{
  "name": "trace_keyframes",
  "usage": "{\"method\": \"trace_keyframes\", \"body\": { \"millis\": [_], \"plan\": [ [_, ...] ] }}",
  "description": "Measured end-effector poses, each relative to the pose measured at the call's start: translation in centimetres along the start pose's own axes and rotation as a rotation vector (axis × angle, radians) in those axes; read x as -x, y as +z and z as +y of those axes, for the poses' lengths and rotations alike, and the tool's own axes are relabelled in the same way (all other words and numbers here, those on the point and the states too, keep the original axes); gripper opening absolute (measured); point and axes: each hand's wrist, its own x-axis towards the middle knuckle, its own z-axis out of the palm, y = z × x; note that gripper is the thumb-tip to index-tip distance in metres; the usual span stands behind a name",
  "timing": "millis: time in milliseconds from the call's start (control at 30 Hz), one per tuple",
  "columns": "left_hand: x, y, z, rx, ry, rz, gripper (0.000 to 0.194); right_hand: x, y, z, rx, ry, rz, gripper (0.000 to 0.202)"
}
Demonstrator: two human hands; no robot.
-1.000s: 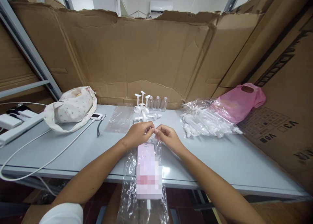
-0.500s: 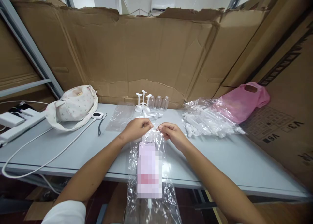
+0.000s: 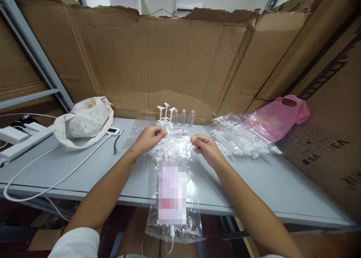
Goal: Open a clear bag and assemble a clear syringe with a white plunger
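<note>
A clear plastic bag (image 3: 191, 198) stretches between my two hands and drapes down past the table's front edge. My left hand (image 3: 150, 138) pinches one upper corner, and my right hand (image 3: 204, 147) pinches the other. Through the film I see a phone (image 3: 172, 192) with a blurred screen and a white cable at its lower end. Several small white plastic pieces (image 3: 162, 153) lie just beyond the phone, partly behind the bag. Past my fingers rests a clear syringe-like tube (image 3: 177, 132) with white ends. Behind it stand white plunger-like parts (image 3: 166, 113) and three clear vials (image 3: 182, 118).
At right, a clear bag of white plastic parts (image 3: 239, 139) lies beside a pink plastic bag (image 3: 282, 117). A floral cloth bag (image 3: 88, 119), a small white device with a screen (image 3: 113, 131) and a power strip (image 3: 25, 145) sit at left. Cardboard (image 3: 158, 59) walls the back.
My hands have moved apart, spreading the bag's upper edge wider. The bag's lower end has risen, so its bottom edge now shows above my lap.
</note>
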Motion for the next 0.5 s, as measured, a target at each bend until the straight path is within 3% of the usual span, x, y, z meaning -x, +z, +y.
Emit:
{"method": "trace_keyframes", "body": {
  "millis": [300,367,500],
  "plan": [
    [-0.4,0.3,-0.8,0.069,-0.049,0.098,0.032,-0.1,-0.6,0.1,-0.034,-0.007,0.054,0.028],
    [-0.2,0.7,-0.6,0.154,-0.067,0.036,0.032,-0.1,-0.6,0.2,-0.052,-0.015,0.08,0.028],
    [0.2,1.4,0.0,0.272,-0.11,-0.235,0.03,-0.3,-1.1,0.2,-0.138,-0.066,0.202,0.032]
  ]
}}
